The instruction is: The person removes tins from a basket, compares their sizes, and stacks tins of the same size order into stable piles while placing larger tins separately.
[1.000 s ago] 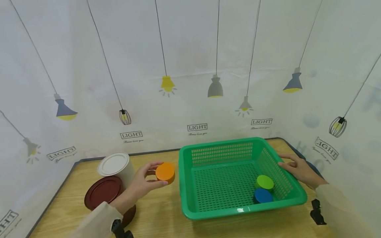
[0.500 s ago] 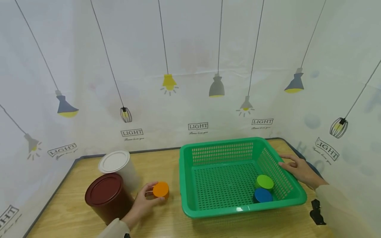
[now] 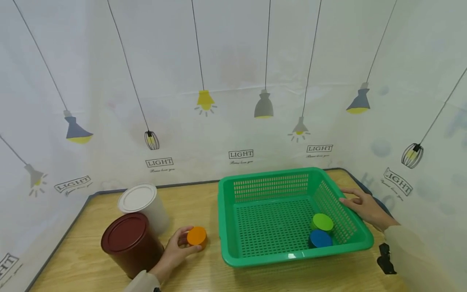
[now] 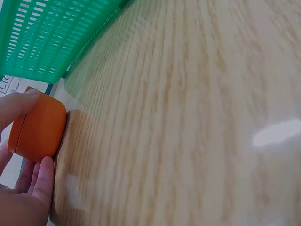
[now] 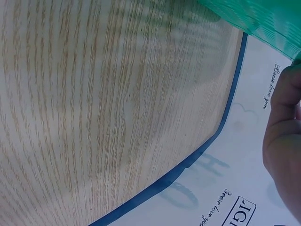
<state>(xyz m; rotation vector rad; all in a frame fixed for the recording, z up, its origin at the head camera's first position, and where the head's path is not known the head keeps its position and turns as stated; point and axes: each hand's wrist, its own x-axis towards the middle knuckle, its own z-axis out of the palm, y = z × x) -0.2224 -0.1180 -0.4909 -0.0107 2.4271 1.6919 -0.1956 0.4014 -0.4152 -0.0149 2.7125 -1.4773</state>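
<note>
My left hand [image 3: 176,250] pinches a small round orange box [image 3: 196,237] between thumb and fingers, down at the tabletop left of the green plastic basket [image 3: 227,227]. A seam runs round this box [image 4: 40,127] in the left wrist view, where the left hand's thumb and fingers lie on opposite sides of it. On the basket's right side, my right hand [image 3: 366,209] grips the rim; part of its hold is hidden. Inside the basket, a lime-green round box [image 3: 322,222] and a blue round box [image 3: 320,239] sit side by side near the front right corner.
A dark red lidded canister [image 3: 131,245] stands left of my left hand, with a white lidded canister [image 3: 144,207] behind it. The wooden table [image 3: 197,275] has a dark edge and meets a printed wall sheet [image 3: 233,129] at the back.
The left hand has lowered the orange box from the air to the tabletop, still holding it. The dark red canister shows more fully now. The right hand stays at the basket rim.
</note>
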